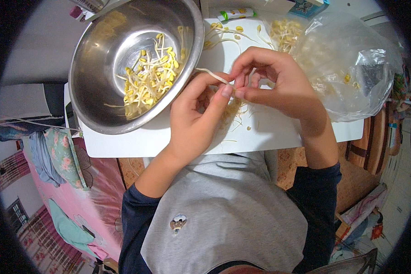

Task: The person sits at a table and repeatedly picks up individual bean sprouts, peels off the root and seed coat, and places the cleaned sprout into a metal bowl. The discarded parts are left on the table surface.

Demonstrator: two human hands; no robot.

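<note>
A single soybean sprout (213,74) is pinched between the thumb and forefinger of my left hand (197,113), its pale stem sticking out to the upper left. The fingertips of my right hand (274,78) meet the other end of that sprout, so both hands touch there. Left of them, a steel basin (96,68) holds a heap of yellow-headed soybean sprouts (150,80). Beneath my hands, thin root ends (238,114) lie in a small pile on the white table (270,133). My palms partly hide that pile.
A clear plastic bag (346,65) of sprouts spreads over the table's right side. Loose sprouts (226,30) lie behind my hands, near a green-and-white packet (238,13). A bed with a pink cover (54,181) stands at the left, a wooden stool (368,144) at the right.
</note>
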